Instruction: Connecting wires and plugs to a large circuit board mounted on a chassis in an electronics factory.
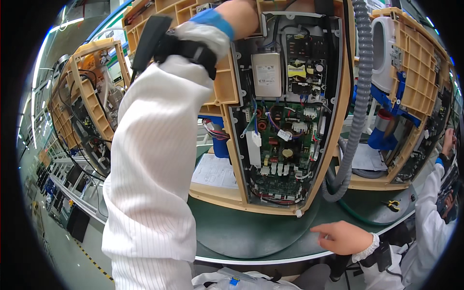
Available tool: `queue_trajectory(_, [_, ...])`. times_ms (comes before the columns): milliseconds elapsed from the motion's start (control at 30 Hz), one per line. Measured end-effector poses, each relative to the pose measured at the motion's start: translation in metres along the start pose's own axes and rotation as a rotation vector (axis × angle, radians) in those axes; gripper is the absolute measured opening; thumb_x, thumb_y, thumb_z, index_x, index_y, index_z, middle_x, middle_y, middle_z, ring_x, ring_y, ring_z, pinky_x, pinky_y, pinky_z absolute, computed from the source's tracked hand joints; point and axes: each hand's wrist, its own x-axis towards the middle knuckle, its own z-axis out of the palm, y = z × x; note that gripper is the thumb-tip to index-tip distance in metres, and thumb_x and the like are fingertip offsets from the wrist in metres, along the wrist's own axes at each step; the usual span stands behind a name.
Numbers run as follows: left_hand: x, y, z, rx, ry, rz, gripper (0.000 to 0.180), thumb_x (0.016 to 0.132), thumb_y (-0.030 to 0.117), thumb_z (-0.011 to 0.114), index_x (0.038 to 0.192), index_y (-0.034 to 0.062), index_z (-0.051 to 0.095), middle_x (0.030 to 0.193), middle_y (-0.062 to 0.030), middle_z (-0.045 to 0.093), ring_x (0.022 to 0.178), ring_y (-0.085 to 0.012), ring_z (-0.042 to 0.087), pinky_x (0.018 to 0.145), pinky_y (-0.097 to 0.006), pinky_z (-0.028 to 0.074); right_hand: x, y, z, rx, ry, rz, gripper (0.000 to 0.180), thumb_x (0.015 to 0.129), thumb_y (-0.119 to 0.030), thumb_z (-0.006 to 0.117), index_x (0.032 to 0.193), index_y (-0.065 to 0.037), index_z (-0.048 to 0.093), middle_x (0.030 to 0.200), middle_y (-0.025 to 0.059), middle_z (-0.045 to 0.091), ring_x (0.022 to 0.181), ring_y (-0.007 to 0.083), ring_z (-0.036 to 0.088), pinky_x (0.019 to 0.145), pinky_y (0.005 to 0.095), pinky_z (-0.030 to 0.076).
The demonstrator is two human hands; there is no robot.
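Note:
My left arm, in a white striped sleeve, reaches up to the top of an upright machine with a tan plastic frame (226, 79). My left hand (239, 18) is at the upper frame, its fingers hidden behind the edge. Below it, the machine's grey housing lies uncovered, showing a silver metal box (267, 75), a power board (305, 72) and a green circuit board (275, 181) with several wires and white connectors. Over the table at lower right, my right hand (343, 238) is empty, its index finger stretched out toward the round green turntable (232, 234) under the machine.
A grey corrugated hose (363, 63) hangs right of the machine. Printed sheets (215, 171) lie on its base. Similar machines stand at left (79, 104) and right (418, 63). Yellow-black pliers (392, 206) lie on the table; another person's hand (448, 141) works far right.

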Motion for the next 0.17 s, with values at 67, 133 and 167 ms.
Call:
queue_trajectory(67, [-0.010,0.005,-0.001,-0.322,0.041,-0.113,0.031,0.095,0.024,0.059,0.119,0.0059,0.068,0.098,-0.0162,0.073,0.085,-0.0288,0.071,0.079,-0.036,0.054,-0.008,0.003,0.003,0.041,-0.064,0.063,0.041,0.094,-0.024,0.062,0.127,0.000,0.061,0.091,0.0174,0.072,0.080,0.0324,0.069,0.074,0.0391,0.054])
queue_trajectory(133, [-0.012,0.007,0.001,-0.757,0.016,-0.432,0.039,0.098,0.029,0.059,0.133,0.0124,0.063,0.115,-0.0113,0.071,0.105,-0.0251,0.068,0.097,-0.032,0.048,-0.013,0.015,0.012,0.091,-0.157,0.127,0.044,0.095,-0.026,0.061,0.132,-0.003,0.059,0.095,0.0165,0.073,0.085,0.0303,0.070,0.079,0.0366,0.055])
queue_trajectory(167, [-0.003,-0.013,0.002,-1.068,-0.089,-0.606,0.040,0.097,0.028,0.061,0.136,0.0184,0.062,0.133,-0.0155,0.063,0.118,-0.0239,0.062,0.104,-0.035,0.045,-0.012,0.020,0.017,0.110,-0.200,0.154,0.047,0.094,-0.029,0.061,0.135,-0.005,0.058,0.096,0.0160,0.073,0.087,0.0303,0.070,0.081,0.0369,0.054])
